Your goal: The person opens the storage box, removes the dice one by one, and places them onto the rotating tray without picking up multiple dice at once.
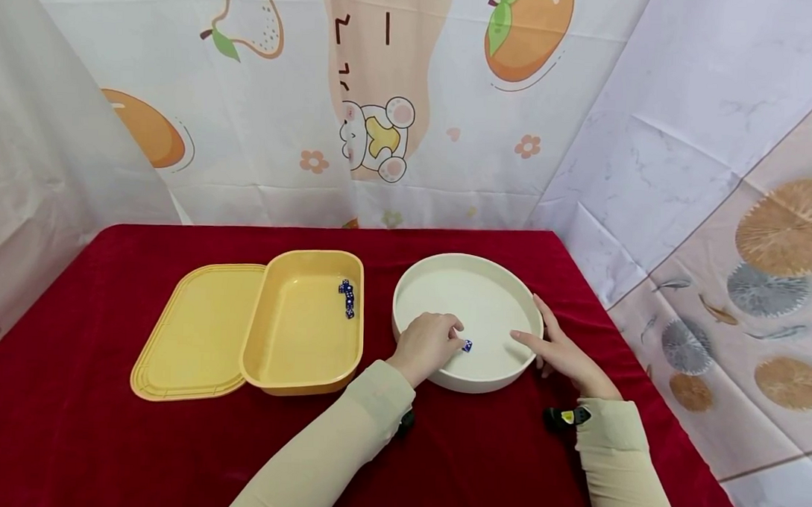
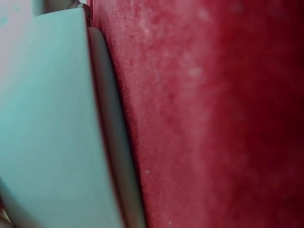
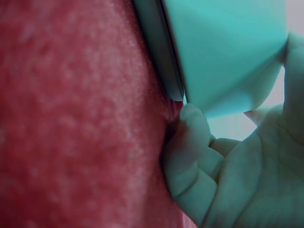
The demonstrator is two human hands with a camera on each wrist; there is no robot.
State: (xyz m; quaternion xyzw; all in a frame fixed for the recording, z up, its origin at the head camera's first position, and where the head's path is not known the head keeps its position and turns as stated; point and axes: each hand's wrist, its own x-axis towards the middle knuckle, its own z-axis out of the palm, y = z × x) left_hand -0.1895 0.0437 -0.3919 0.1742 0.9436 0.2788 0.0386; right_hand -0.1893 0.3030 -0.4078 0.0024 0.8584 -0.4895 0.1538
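A blue die [image 1: 467,346] with white pips is in the round white bowl [image 1: 487,308], near its front side. My left hand [image 1: 430,344] reaches in over the bowl's front left rim, fingers curled downward, and pinches the die at its fingertips. At the bowl's right side my right hand [image 1: 560,352] grips the wall, thumb over the rim and the other fingers outside. The right wrist view shows those fingers [image 3: 190,156] against the bowl's lower edge. In the left wrist view only the bowl's outer wall [image 2: 52,118] and the red cloth show, the left fingers being hidden.
Left of the bowl stands a yellow rectangular box [image 1: 295,339] with several blue dice [image 1: 348,300] along its right side. A flat yellow lid [image 1: 198,332] lies beside it. Red cloth [image 1: 104,437] covers the table, and printed curtains [image 1: 261,159] hang behind it.
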